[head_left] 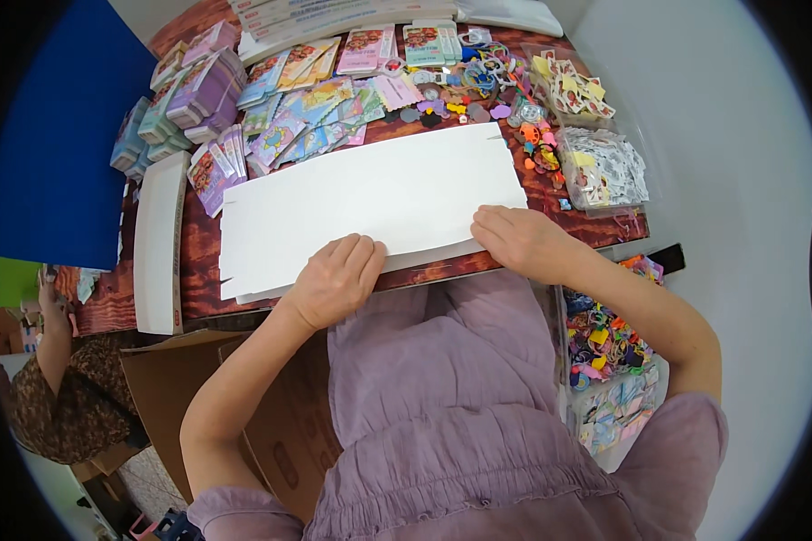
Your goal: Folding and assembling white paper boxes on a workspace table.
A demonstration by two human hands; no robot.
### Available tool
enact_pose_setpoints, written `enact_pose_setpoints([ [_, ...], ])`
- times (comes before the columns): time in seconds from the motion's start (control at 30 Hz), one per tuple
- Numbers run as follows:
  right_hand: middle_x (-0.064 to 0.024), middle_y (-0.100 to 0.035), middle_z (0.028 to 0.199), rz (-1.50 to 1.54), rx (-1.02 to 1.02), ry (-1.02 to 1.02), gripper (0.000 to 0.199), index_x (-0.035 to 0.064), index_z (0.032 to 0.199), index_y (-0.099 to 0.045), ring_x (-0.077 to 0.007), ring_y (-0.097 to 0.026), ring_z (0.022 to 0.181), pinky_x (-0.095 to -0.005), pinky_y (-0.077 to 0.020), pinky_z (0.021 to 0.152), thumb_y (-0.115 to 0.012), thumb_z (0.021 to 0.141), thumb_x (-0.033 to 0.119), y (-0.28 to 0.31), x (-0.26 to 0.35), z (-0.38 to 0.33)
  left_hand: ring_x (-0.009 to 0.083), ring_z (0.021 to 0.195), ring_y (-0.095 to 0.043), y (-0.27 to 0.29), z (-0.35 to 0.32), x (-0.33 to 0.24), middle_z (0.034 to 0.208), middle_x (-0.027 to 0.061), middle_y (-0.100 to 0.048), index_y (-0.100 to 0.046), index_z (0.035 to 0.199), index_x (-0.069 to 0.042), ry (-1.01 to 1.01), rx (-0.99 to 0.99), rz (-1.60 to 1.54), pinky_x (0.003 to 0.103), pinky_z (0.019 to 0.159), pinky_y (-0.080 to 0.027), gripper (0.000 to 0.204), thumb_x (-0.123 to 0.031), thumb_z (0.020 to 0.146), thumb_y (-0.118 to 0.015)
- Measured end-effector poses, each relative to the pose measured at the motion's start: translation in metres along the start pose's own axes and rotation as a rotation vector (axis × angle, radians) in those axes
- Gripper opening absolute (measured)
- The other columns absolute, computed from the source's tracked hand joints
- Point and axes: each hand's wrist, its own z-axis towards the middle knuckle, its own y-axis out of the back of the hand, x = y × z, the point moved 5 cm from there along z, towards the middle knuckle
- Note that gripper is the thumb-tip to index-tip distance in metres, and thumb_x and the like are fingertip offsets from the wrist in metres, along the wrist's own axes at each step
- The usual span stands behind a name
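The wood-grain desk (203, 270) carries a folded white cardboard sheet (370, 194) along its near edge. A narrow white carton (161, 243) lies toward the left edge. Left hand (338, 270) and right hand (519, 234) have fingers together, curled over the sheet's near side; thumbs hidden, I cannot tell whether they pinch. Small colourful charms (529, 133) lie toward the far right corner.

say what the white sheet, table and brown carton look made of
White sheet: probably thin card, smooth and matte; clean slits at its ends suggest it.
Table: wood or a wood-print surface, slightly glossy; streaky red-brown grain shows, but I can't tell which.
Brown carton: likely corrugated cardboard, dull and uncoated, judging by its plain brown flaps.
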Motion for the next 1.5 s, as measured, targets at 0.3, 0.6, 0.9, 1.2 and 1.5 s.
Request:
enact_pose_setpoints([
  [0.3,-0.0107,-0.061,0.095,0.075,-0.246,-0.068,0.026,0.0001,0.104,-0.062,-0.0282,-0.060,0.086,-0.0395,-0.0488,0.073,-0.065,0.080,0.010,-0.007,0.013,0.036,0.0257,0.090,-0.063,-0.002,0.001,0.000,0.098,0.0101,-0.062,-0.062,0.107,0.000,0.175,0.108,-0.085,0.035,0.075,-0.054,0.029,-0.006,0.079,-0.061],
  [0.6,-0.0113,-0.070,0.092,0.787,0.242,-0.355,0.016,0.0061,0.095,-0.065,-0.0314,-0.066,0.085,-0.0435,-0.0499,0.076,-0.066,0.087,0.020,-0.039,-0.042,0.068,0.0329,0.084,-0.062,-0.029,-0.004,0.034,0.091,0.0134,-0.065,-0.063,0.094,-0.002,0.507,0.184,-0.350,0.043,0.072,-0.050,0.010,-0.009,0.087,-0.061],
  [0.9,-0.0122,-0.063,0.078,0.475,-0.113,-0.310,0.016,0.0066,0.097,-0.061,-0.0325,-0.064,0.077,-0.0449,-0.0498,0.069,-0.057,0.099,0.022,-0.044,0.001,0.110,0.0339,0.081,-0.064,-0.042,-0.005,0.056,0.088,0.0134,-0.065,-0.067,0.097,-0.003,0.639,0.217,-0.759,0.041,0.072,-0.049,0.012,-0.014,0.093,-0.064],
  [1.2,-0.0158,-0.061,0.116,0.157,-0.409,-0.354,0.023,0.0013,0.104,-0.062,-0.0348,-0.056,0.120,-0.0455,-0.0448,0.097,-0.060,0.083,0.008,-0.044,-0.010,0.118,0.0401,0.153,-0.015,-0.029,-0.024,0.078,0.164,0.0201,-0.022,-0.039,0.153,-0.013,0.487,0.405,-0.212,0.057,0.122,-0.013,0.072,-0.054,0.095,-0.053],
  [1.5,-0.0199,-0.057,0.125,0.292,-0.213,-0.225,0.030,-0.0025,0.111,-0.060,-0.0378,-0.051,0.127,-0.0486,-0.0398,0.104,-0.058,0.081,0.004,-0.055,0.010,0.165,0.0377,0.152,-0.021,-0.040,-0.030,0.091,0.162,0.0179,-0.029,-0.040,0.151,-0.008,0.388,0.362,-0.318,0.057,0.123,-0.013,0.060,-0.040,0.101,-0.051],
])
